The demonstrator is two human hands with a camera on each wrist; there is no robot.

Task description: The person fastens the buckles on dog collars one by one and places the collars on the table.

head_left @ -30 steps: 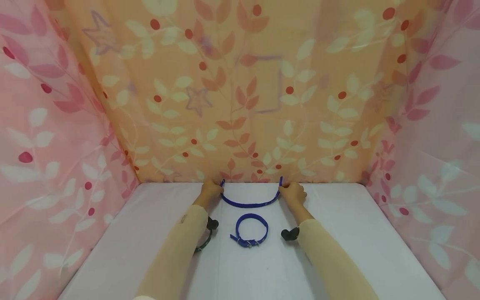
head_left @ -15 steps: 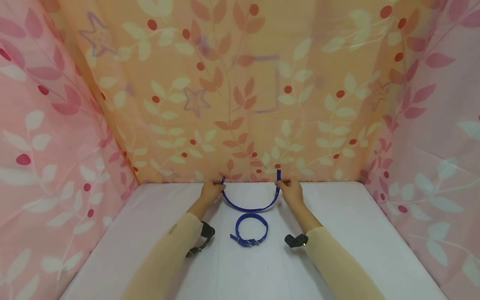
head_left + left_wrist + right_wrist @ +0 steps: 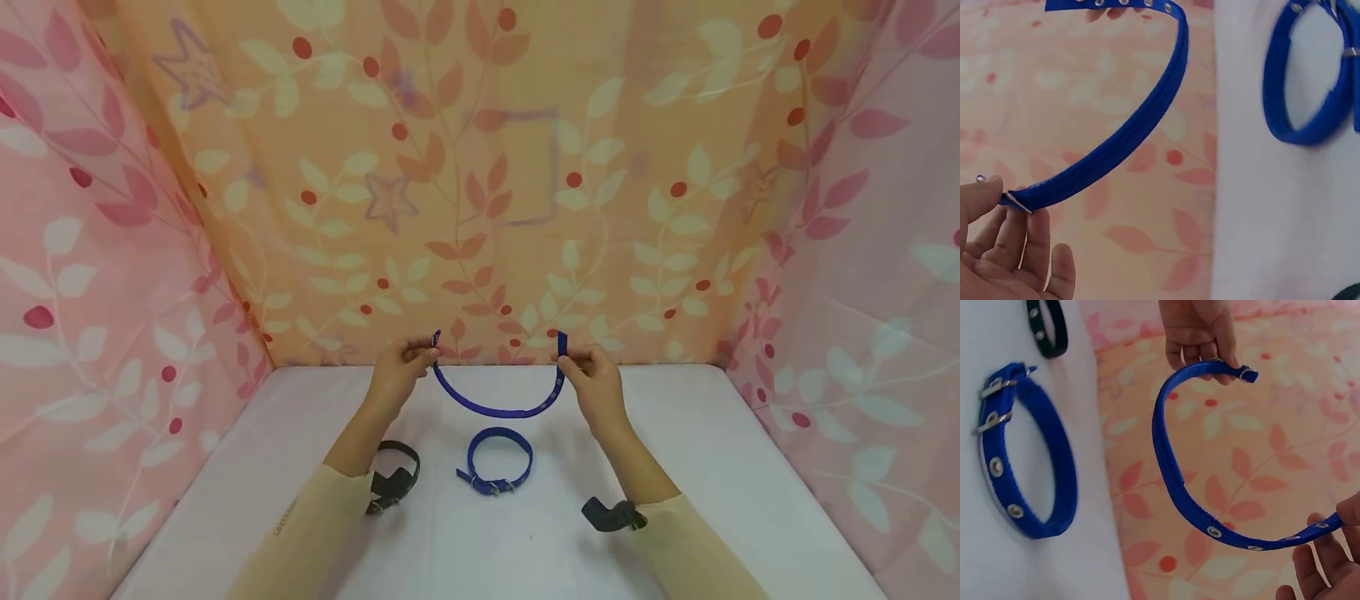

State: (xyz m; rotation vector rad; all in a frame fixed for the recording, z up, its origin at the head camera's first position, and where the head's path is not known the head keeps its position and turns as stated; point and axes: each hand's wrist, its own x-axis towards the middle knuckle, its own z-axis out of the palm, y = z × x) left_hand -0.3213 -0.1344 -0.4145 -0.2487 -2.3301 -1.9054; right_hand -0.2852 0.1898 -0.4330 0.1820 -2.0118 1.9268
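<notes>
A blue pet collar (image 3: 504, 412) with metal eyelets hangs in a U between my two hands, above the table. My left hand (image 3: 397, 371) pinches its buckle end, where a metal ring shows in the left wrist view beside the thumb. The eyelet end is pinched between thumb and fingers of my right hand (image 3: 596, 383), its tip sticking up past them. Nearer to me, a second blue collar (image 3: 529, 462) stands on the table, buckled into a loop. A dark green or black collar (image 3: 408, 447), also looped, is partly hidden behind my left forearm.
The white-covered table (image 3: 675, 433) ends at a hanging orange leaf-print cloth (image 3: 480, 250). Pink patterned cloths (image 3: 112, 292) close off both sides. Black wrist cameras (image 3: 611, 515) sit on both wrists.
Both hands have lifted the blue collar and come nearer, and its ends are a little wider apart. More of the dark collar shows beside the left forearm. The buckled blue collar stays in place.
</notes>
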